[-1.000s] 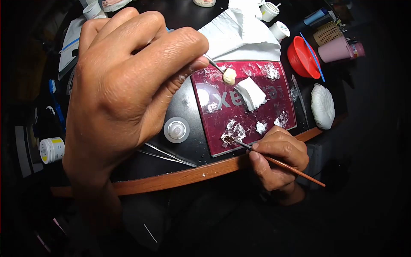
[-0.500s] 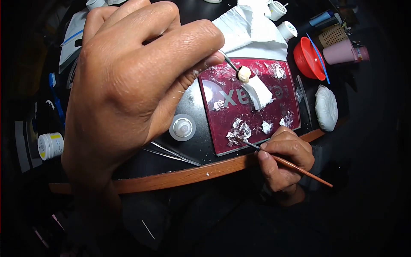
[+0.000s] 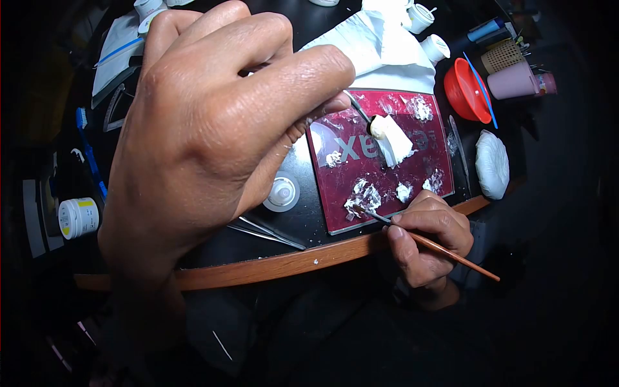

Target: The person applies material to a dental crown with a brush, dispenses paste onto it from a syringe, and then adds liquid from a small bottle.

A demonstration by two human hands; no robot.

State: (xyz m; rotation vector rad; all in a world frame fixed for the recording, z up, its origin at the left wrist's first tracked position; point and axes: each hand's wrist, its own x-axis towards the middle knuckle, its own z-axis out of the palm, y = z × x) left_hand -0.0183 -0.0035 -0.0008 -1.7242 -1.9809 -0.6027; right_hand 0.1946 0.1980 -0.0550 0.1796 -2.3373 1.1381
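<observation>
The left hand (image 3: 213, 122) has its grip closed, thumb and index finger pinching a metal tool (image 3: 361, 109), though the hand hides most of it. At its tip is a small pale piece (image 3: 378, 128), seen above the red slab (image 3: 336, 201), overlapping a white pad (image 3: 398, 143); whether they touch, I cannot tell. The right hand (image 3: 431, 240) has its grip clamped on a brush (image 3: 461, 259), whose bristles meet white paste (image 3: 367, 195) near the slab's near left corner.

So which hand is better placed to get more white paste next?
Probably the right hand: it holds a thin brown-handled brush, tip at the white paste. The left hand grips a slim grey metal tool.
</observation>
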